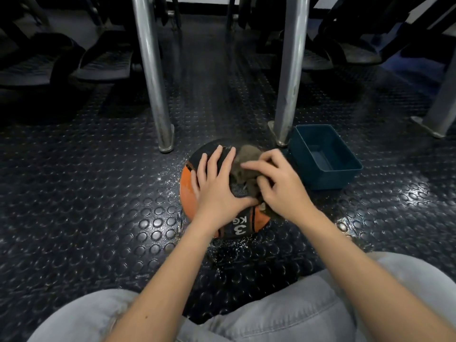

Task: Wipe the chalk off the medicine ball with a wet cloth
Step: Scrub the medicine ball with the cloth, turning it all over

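Studded floor bore the medicine ball; left hand lay flat atop, right hand pinched the cloth alongside.

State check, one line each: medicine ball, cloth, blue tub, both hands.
medicine ball: resting on the floor, 3 KG label in view.
cloth: bunched on top of the ball, under the right hand.
left hand: flat on the ball, fingers spread.
right hand: fingers curled on the cloth.
blue tub: upright, open top, right of the ball; contents unclear.
floor: white specks round the ball.
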The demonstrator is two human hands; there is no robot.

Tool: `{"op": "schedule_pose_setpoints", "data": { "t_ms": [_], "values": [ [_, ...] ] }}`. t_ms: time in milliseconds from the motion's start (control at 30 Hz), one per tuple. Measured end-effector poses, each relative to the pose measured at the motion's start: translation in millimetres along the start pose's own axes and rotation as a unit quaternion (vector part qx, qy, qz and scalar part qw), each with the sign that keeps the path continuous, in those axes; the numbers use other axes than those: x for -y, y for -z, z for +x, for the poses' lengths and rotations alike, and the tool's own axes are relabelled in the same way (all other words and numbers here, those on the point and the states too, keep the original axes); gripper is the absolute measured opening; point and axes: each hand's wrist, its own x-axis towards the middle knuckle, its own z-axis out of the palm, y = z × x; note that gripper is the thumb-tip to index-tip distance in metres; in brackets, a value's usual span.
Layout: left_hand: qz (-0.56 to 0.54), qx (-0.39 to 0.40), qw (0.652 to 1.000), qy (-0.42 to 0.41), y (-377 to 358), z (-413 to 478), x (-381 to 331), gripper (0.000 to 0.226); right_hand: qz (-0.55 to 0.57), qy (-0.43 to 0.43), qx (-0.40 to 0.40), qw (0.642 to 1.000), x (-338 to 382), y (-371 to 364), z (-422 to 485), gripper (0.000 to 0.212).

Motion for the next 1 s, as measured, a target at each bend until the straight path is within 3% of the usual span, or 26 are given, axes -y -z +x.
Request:
{"op": "schedule_pose_setpoints", "data": {
  "t_ms": [167,300,400,500,567,600,667,733,767,867,1000],
  "values": [
    [0.122,0.096,0.987,-0.048,26,9,9,0.103,0.038,-0.137,-0.015,0.990,-27,8,7,0.035],
    [0.108,0.093,0.988,-0.062,18,1,10,0.108,-0.008,-0.216,-0.072,0.974,-27,7,8,0.034],
    [0.082,0.078,0.992,-0.058,12,1,12,0.109,0.024,-0.116,-0.133,0.984,-5,17,6,0.033],
    [0.059,0.076,0.994,-0.051,13,3,16,0.109,0.069,-0.022,0.011,0.997,-1,28,1,0.039],
    [0.038,0.082,0.995,-0.051,15,4,15,0.107,0.040,-0.084,0.099,0.991,-17,32,5,0.046],
    [0.031,0.082,0.995,-0.051,15,4,15,0.107,-0.017,-0.123,0.098,0.987,-24,33,6,0.045],
    [0.023,0.077,0.995,-0.053,14,5,14,0.107,-0.135,-0.157,0.023,0.978,-28,35,9,0.039],
    [0.027,0.074,0.995,-0.054,12,6,14,0.108,-0.079,-0.112,-0.057,0.989,-16,31,7,0.038],
    [0.032,0.073,0.995,-0.054,12,5,15,0.109,-0.024,-0.071,-0.054,0.996,-8,26,4,0.038],
    [0.046,0.081,0.994,-0.055,13,5,15,0.110,0.054,0.014,0.057,0.997,2,16,-3,0.038],
    [0.018,0.084,0.995,-0.057,16,3,17,0.105,0.012,-0.091,0.077,0.993,-33,35,2,0.043]
  ]
}}
